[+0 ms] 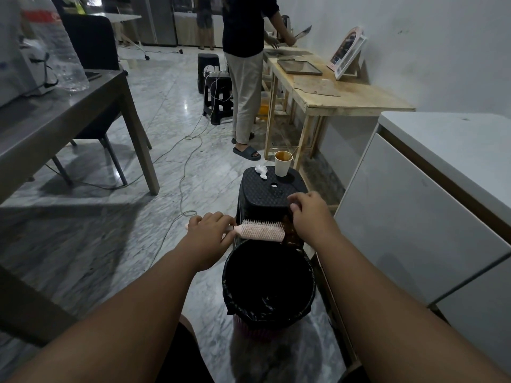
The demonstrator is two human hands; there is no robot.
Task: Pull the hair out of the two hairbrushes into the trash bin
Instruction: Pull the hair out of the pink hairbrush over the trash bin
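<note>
black-lined round trash bin (269, 305) below; my left hand (208, 230) grips the pink plastic hairbrush (261, 231), my right hand (311, 214) at 3 o'clock pinches brown hair (290, 230).

We see a dim indoor scene: glare on the marble floor (190, 106), a dark shadow beneath the grey table (69, 111), and wide-angle bending with soft blur at the edges.

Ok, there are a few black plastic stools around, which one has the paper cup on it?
The nearest black plastic stool, right behind the black-lined trash bin, carries the paper cup and a crumpled tissue. The farther stools beside the standing person carry none.
</note>
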